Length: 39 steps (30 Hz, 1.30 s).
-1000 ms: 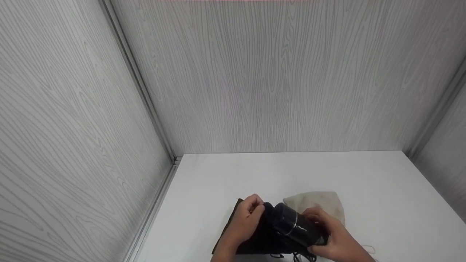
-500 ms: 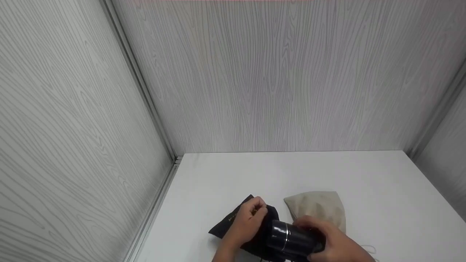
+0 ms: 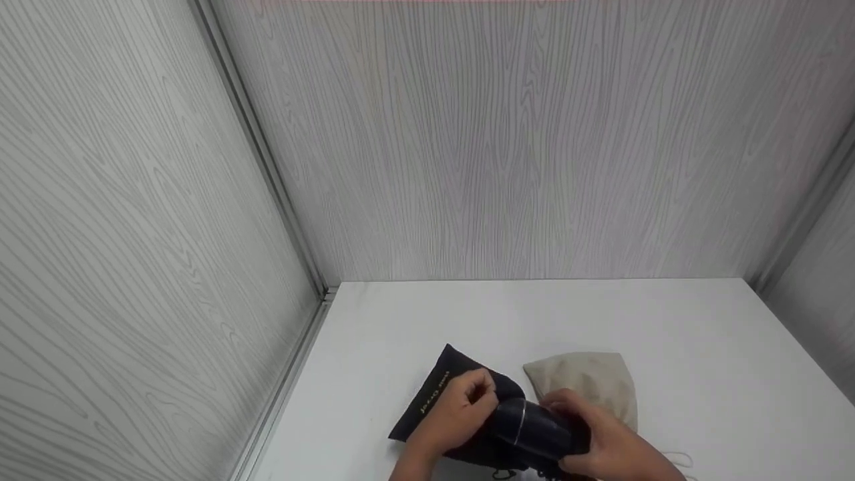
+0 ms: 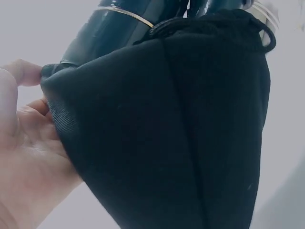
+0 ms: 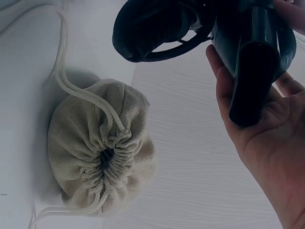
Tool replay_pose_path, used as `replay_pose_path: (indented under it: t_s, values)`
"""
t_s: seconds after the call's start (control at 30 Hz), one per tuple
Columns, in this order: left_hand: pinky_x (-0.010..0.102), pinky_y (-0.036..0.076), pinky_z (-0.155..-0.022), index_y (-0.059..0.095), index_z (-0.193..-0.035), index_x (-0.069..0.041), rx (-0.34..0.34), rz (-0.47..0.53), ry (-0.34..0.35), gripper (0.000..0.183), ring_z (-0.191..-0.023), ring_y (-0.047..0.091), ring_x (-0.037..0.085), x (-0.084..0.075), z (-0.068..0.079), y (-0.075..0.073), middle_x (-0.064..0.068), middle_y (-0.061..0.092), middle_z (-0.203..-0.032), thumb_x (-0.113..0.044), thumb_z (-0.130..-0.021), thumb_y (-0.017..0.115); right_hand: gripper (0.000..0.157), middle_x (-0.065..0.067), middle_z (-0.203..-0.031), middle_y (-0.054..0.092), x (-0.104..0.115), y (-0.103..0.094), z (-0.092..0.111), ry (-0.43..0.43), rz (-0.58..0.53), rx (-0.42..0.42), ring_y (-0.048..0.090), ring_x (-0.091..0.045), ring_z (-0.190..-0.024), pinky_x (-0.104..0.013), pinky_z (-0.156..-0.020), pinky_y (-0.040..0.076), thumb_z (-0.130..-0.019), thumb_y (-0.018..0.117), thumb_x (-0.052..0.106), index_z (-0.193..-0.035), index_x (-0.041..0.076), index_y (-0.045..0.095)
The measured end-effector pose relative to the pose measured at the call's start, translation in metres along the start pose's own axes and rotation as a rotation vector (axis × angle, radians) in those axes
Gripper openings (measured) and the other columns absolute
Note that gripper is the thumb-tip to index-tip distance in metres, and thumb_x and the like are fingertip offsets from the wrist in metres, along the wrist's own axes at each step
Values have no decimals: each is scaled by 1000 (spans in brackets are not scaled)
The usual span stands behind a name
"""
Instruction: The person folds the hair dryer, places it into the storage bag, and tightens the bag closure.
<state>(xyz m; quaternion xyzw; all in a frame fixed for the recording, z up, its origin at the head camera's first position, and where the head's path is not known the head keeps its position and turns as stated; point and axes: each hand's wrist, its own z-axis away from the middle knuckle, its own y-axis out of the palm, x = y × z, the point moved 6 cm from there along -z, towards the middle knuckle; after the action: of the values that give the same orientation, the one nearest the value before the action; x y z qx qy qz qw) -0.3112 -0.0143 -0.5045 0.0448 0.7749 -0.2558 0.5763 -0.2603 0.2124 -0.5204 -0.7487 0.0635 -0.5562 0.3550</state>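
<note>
A black drawstring bag (image 3: 461, 362) with gold lettering lies slanted over the white table. My left hand (image 3: 459, 413) pinches its mouth edge between thumb and fingers, which the left wrist view shows from the bag's other side. In my right hand (image 3: 604, 437) is a glossy dark hair dryer (image 3: 544, 431) with a thin metallic ring round its barrel. The barrel's end is in the bag's mouth and hidden by the cloth (image 4: 157, 133). In the right wrist view, fingers curl round the dryer's body, and a dark loop, perhaps its cord, hangs beside it.
Behind my right hand a beige drawstring pouch (image 3: 588, 381) lies on the table, bulging, its neck gathered and its white cords (image 5: 62, 62) trailing. Grey wood-grain panels (image 3: 501, 147) wall the table at the back and both sides.
The dryer's barrel has come down and left, from above the bag into its mouth. The bag has turned, so its lettering shows. My left hand has shifted slightly right, still pinching the edge.
</note>
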Motion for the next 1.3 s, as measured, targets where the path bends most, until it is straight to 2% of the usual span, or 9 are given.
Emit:
replay_pose_path:
  t_s: [0.17, 0.33, 0.47, 0.63, 0.77, 0.93, 1.07, 1.3]
  values:
    - [19, 45, -66, 60, -83, -18, 14, -47, 5, 11, -74, 53, 3, -1, 0, 2, -12, 56, -80, -11, -89, 65, 72, 14, -120, 71, -7, -6, 2, 9, 6, -40, 62, -17, -106, -28, -89, 48, -74, 89, 15, -136, 36, 58]
    - [21, 48, -72, 62, -83, -21, 27, -123, -2, 10, -80, 55, 4, -2, -1, 5, -12, 59, -85, -13, -86, 68, 72, 14, -119, 70, -9, -7, 1, 10, 44, -58, 62, -13, -104, -26, -88, 49, -73, 89, 13, -135, 35, 60]
    - [22, 48, -76, 63, -84, -21, 31, -146, 1, 9, -83, 55, 4, -2, -2, 10, -13, 59, -85, -14, -87, 68, 74, 16, -120, 70, -3, -5, -3, -37, 100, -85, 63, -9, -101, -25, -87, 51, -70, 90, 10, -135, 33, 63]
    - [21, 48, -74, 63, -82, -16, -12, -139, 67, 9, -79, 55, 2, -5, -5, 12, -12, 59, -80, -11, -89, 67, 75, 18, -122, 66, 5, -4, -8, -94, 190, -152, 61, -7, -102, -26, -87, 52, -63, 92, 9, -129, 35, 68]
    - [20, 47, -72, 63, -83, -16, -7, -132, 95, 9, -77, 55, 1, -6, -7, 15, -11, 59, -79, -12, -92, 66, 76, 19, -120, 66, 9, -1, -14, -129, 233, -168, 61, -7, -101, -27, -86, 53, -60, 91, 5, -127, 34, 71]
    - [19, 46, -72, 63, -86, -17, 19, -96, 68, 10, -78, 54, 1, -4, -7, 20, -12, 58, -81, -13, -95, 64, 76, 17, -118, 68, 14, 6, -20, -175, 213, -172, 63, -7, -102, -27, -89, 55, -57, 89, 0, -124, 31, 70]
    - [18, 46, -71, 63, -87, -16, 28, -81, 75, 9, -77, 54, 1, -4, -7, 23, -12, 58, -81, -13, -96, 64, 74, 16, -115, 69, 17, 11, -21, -195, 193, -172, 65, -6, -99, -28, -88, 57, -57, 88, -3, -121, 29, 67]
    - [21, 47, -75, 63, -88, -18, 29, -46, 34, 10, -81, 54, 3, -2, -7, 24, -12, 58, -85, -18, -99, 62, 71, 16, -115, 69, 18, 18, -27, -174, 153, -143, 66, -7, -100, -29, -87, 59, -62, 88, -1, -122, 30, 65]
